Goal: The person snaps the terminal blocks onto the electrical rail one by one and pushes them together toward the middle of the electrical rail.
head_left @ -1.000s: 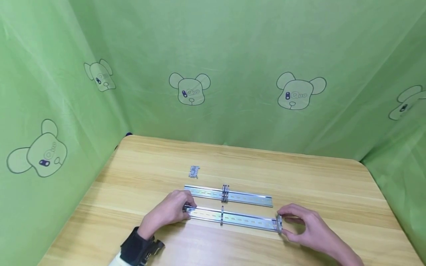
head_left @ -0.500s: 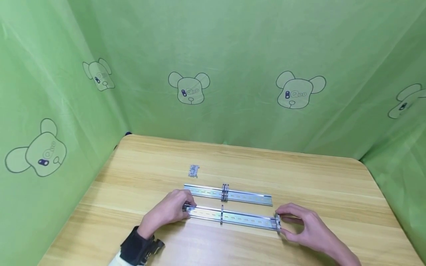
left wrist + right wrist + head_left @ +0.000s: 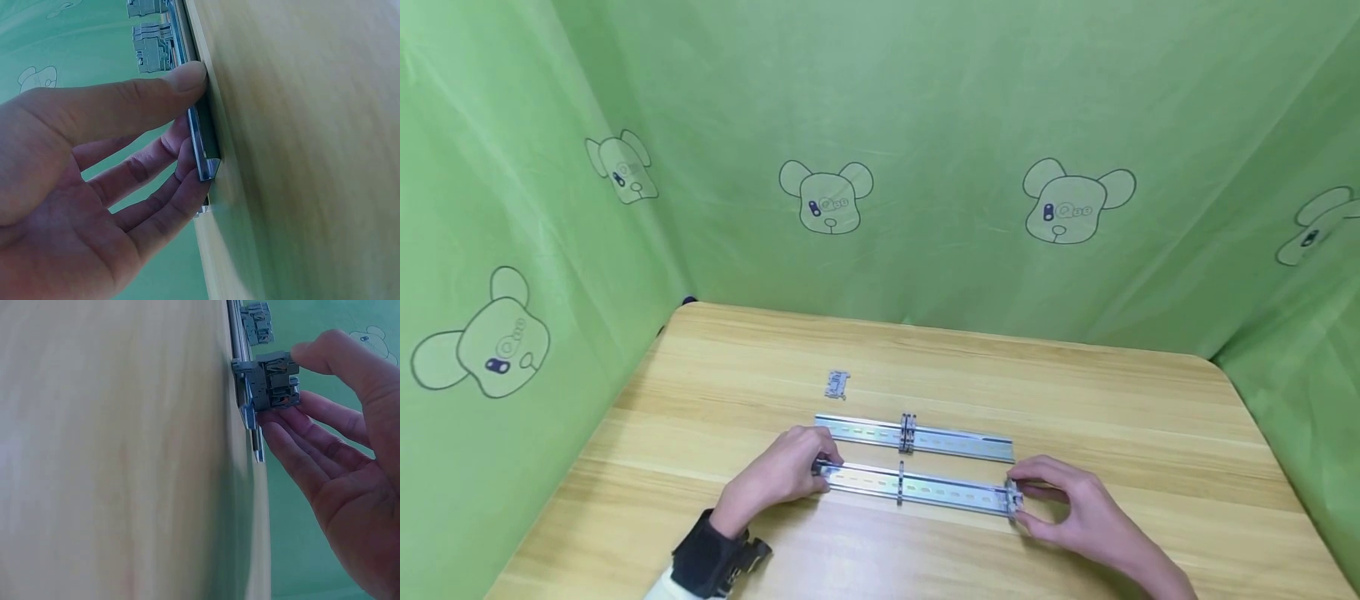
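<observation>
Two slotted metal DIN rails lie on the table. My left hand grips the left end of the near rail, thumb on one edge and fingers on the other. At this rail's right end, my right hand pinches a grey terminal block between thumb and fingers. The right wrist view shows the block seated against the rail, with a short piece of rail sticking out past it. Another thin terminal block stands across the near rail's middle.
Behind lies the far rail, parallel, carrying a pair of terminal blocks near its middle. A loose grey terminal block lies flat farther back on the wooden table. Green curtains surround the table.
My right hand has moved a little left with the terminal block, along the near rail's right end. My left hand keeps its grip in the same place.
</observation>
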A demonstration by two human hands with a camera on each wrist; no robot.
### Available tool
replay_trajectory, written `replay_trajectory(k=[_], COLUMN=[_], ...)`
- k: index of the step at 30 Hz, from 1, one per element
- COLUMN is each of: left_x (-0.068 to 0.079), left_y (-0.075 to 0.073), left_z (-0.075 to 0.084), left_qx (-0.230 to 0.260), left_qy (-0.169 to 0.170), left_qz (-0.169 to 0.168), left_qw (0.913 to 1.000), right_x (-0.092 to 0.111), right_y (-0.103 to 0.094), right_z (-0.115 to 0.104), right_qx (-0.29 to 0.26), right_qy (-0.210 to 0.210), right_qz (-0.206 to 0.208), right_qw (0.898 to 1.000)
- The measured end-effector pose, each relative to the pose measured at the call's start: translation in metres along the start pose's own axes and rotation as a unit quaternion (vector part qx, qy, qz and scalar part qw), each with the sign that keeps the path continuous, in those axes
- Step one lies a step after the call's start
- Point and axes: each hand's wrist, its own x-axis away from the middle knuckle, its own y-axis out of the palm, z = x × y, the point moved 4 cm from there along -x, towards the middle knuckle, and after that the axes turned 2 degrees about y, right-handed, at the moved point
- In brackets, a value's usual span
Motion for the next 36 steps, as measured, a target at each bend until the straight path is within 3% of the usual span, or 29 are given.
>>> replay_trajectory(k=[6, 14, 36], left_x=[0.001, 0.001, 0.000], left_y=[0.000, -0.001, -0.001], left_z=[0.000, 0.001, 0.002], left_qx=[-0.001, 0.001, -0.006], left_qy=[0.005, 0.009, 0.007], left_qz=[0.003, 0.004, 0.002], left_qw=[1.0000, 0.9999, 1.0000], right_x=[-0.010, -0.023, -0.050], right_y=[0.010, 0.023, 0.054], right_z=[-0.002, -0.006, -0.019], right_qx=[0.002, 0.082, 0.054], right_qy=[-0.006, -0.008, -0.018], right_qz=[-0.006, -0.002, -0.007], right_qw=[1.000, 0.997, 0.998])
